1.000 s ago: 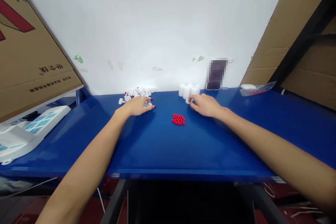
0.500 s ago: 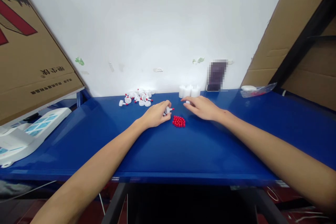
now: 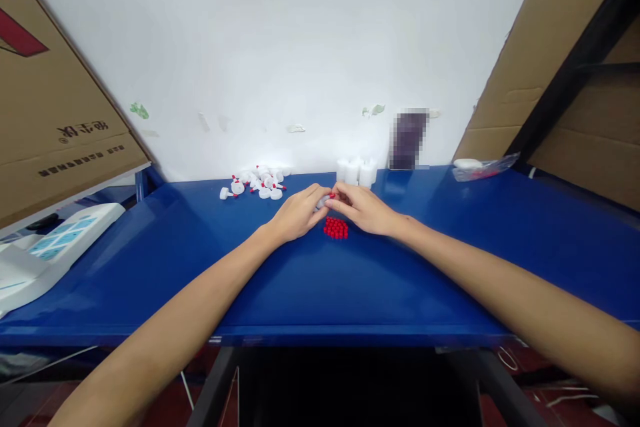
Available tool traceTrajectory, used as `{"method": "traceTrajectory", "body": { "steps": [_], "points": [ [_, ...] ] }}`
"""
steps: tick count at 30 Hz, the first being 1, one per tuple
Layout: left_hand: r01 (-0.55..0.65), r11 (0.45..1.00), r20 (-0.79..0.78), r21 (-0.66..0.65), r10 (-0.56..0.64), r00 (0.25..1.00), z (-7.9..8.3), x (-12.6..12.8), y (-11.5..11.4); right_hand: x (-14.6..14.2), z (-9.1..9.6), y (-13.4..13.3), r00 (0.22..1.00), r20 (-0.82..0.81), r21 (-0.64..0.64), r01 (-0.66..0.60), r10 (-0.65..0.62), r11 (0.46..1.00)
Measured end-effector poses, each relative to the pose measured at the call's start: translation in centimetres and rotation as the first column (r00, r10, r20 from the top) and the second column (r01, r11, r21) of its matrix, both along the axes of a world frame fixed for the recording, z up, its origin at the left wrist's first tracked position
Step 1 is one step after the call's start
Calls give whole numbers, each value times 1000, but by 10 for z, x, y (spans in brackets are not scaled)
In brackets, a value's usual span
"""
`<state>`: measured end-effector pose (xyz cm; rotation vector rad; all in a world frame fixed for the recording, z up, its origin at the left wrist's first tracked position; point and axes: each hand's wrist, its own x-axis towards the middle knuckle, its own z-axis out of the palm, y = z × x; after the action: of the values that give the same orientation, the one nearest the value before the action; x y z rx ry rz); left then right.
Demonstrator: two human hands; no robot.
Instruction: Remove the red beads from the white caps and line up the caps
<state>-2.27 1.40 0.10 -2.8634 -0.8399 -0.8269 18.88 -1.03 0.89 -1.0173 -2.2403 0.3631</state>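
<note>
My left hand and my right hand meet over the blue table, fingertips pinched together on a small white part with a red tip. Just below the fingers lies a cluster of small red beads. To the left, near the wall, sits a pile of several white parts with red tips. A few white cylinders stand right behind my hands.
A white device with blue panels sits at the left edge. Cardboard boxes lean at the left and right. A clear plastic bag lies at the back right beside a dark blurred object.
My left hand left the pile of white parts carrying one and moved right. My right hand came left from the cylinders, and both now meet above the red beads.
</note>
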Motion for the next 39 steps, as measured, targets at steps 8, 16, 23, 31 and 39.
{"method": "traceTrajectory", "body": {
  "steps": [8, 16, 23, 31, 39],
  "points": [
    [30, 999, 10, -33, -30, 1000, 10, 5, -8, -7, 1, -1, 998, 42, 136, 31, -37, 990],
    [-27, 999, -68, 29, 29, 997, 13, -4, -5, 0, 12, -8, 1000, 29, 109, 6, -9, 994],
    [-99, 991, 11, -92, 101, 995, 12, -18, 4, 19, 12, -1, 979, 200, -14, -39, 41, 999],
    [-104, 976, -60, -192, 94, 994, 9, -15, 4, 32, 14, 5, 908, 419, -123, 52, 4, 991],
    [-62, 979, -82, -197, 46, 996, 0, -14, 10, 29, 13, 4, 897, 441, -83, 64, -21, 994]
  ]
}}
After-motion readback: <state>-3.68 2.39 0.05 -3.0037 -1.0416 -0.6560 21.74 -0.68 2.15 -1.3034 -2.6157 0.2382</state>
